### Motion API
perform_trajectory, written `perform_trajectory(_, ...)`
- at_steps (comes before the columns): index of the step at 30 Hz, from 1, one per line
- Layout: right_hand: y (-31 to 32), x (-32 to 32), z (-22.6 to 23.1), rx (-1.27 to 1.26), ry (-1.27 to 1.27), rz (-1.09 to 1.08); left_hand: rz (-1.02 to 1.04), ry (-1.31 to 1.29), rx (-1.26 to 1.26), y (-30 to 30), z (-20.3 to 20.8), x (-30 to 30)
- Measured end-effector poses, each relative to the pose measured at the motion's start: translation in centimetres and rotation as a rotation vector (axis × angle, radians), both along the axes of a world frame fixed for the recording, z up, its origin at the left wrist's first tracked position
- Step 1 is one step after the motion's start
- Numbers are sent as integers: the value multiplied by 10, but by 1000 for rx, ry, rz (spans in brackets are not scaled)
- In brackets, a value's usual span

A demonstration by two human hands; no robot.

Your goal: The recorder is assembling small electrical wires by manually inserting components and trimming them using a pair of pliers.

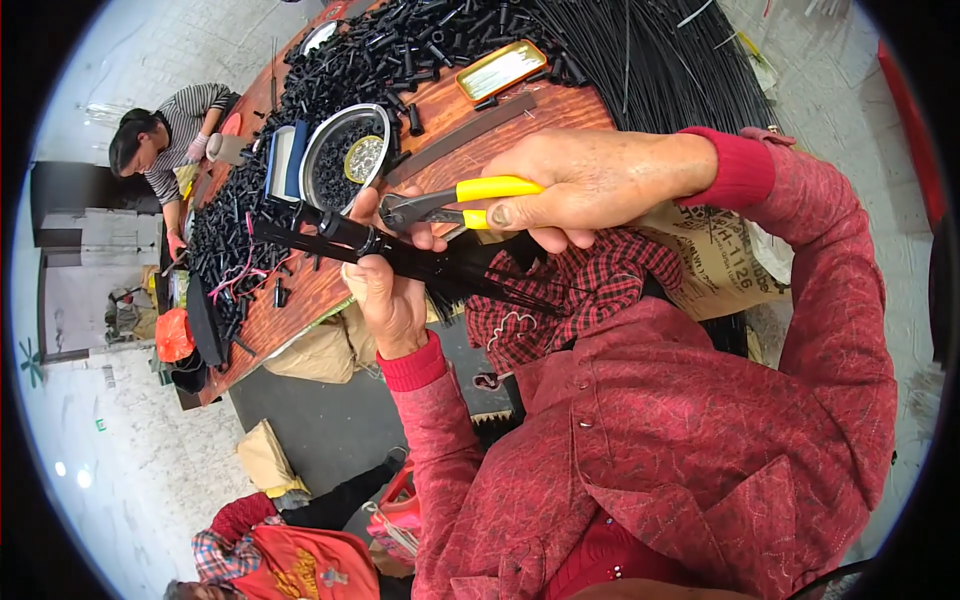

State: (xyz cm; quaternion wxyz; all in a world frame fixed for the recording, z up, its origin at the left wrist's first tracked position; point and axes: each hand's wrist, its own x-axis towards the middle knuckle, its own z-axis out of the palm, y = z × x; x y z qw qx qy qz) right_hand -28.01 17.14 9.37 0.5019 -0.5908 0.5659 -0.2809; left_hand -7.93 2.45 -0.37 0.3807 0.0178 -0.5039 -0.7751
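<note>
My left hand point(388, 312) grips a bundle of thin black strands point(440, 268), its fingers wrapped round it and the thumb on the near side. A black tubular fitting point(338, 230) sits on the bundle close to this hand. In my right hand point(585, 175) is a pair of pliers point(500, 187) with yellow handles. Their dark jaws lie right beside the fitting and the left fingertips; I cannot tell whether they bite on anything. Black strands trail from the bundle toward my lap, over a red and black checked cloth point(625, 270).
On the wooden table point(275, 340) stand a metal bowl point(306, 165) of small black pieces, a blue box point(287, 160) and a gold tin point(500, 70). A heap of black tubular parts point(370, 65) and long black strands point(650, 70) cover the far side. Two people point(190, 115) sit leftward.
</note>
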Motion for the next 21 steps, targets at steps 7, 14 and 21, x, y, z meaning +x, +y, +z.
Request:
perform_trajectory(7, 0, 0, -7, 1, -20, 53, 24, 11, 65, -4, -3, 4)
perform_trajectory(14, -5, 0, -14, -25, -72, 68, -46, 66, 99, -7, -4, 6)
perform_trajectory(21, -9, 2, -6, 15, -60, 72, -40, 60, 115, -7, -6, 7)
